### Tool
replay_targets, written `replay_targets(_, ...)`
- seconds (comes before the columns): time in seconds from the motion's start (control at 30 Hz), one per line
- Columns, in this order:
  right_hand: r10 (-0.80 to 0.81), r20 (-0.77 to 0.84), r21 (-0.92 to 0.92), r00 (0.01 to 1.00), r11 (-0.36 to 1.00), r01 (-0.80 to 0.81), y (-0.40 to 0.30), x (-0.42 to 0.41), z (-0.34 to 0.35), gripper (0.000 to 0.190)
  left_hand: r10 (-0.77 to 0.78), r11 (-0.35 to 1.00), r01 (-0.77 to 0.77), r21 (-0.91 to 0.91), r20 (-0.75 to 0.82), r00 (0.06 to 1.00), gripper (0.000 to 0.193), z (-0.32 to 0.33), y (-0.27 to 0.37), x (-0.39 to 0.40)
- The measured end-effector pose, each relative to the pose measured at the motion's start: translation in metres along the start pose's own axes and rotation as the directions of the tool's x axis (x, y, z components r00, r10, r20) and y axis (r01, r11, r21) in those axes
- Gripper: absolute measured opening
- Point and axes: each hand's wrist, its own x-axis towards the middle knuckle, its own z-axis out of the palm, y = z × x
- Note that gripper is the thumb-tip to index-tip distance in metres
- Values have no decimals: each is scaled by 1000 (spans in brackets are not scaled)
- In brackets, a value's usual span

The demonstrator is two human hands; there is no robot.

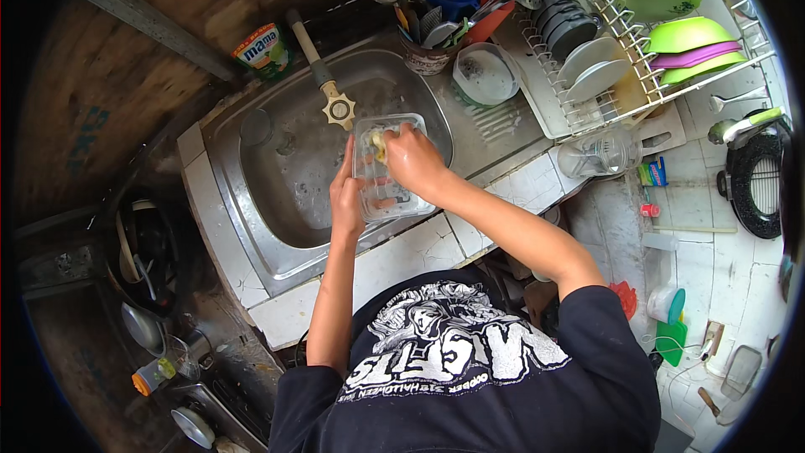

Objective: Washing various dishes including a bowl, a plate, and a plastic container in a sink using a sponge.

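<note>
My left hand (pixel 348 201) holds a clear plastic container (pixel 402 204) from its left side, with fingers showing through the plastic. Inside the container, my right hand (pixel 412 157) grips a yellowish sponge (pixel 378 146) against the wall. Both hands are over the right front part of a stainless steel sink (pixel 289 201). Just above the container is a tap with a beige star-shaped handle (pixel 339 109). A round translucent lid or dish (pixel 256 128) lies at the basin's left side.
A translucent tub (pixel 485 74) stands on the drainboard, beside a pot of utensils (pixel 427 58). To the right are a dish rack (pixel 660 100) with plates and bowls, and clear glassware (pixel 600 154). A green pouch (pixel 264 50) stands behind the sink. White tiles (pixel 427 245) edge the counter.
</note>
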Motion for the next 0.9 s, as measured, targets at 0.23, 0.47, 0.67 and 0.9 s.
replay_targets(0.23, -257, -77, 91, 963, 960, 263, -6, -11, 3, 23, 37, 999, -36, 27, -18, 999, 75, -11, 6, 1)
replay_targets(0.47, -359, 296, 307, 885, 913, 268, -11, -21, -12, 20, 171, 982, -167, 83, -47, 984, 73, -15, -7, 10)
replay_targets(0.67, -92, 98, 501, 991, 865, 30, -11, -17, 5, 23, 159, 983, -159, 90, 8, 987, 74, -15, -21, 22)
replay_targets(0.9, -442, 337, 506, 831, 829, 236, 7, -11, -10, 27, 149, 989, -149, -20, 4, 989, 72, -4, -17, 22)
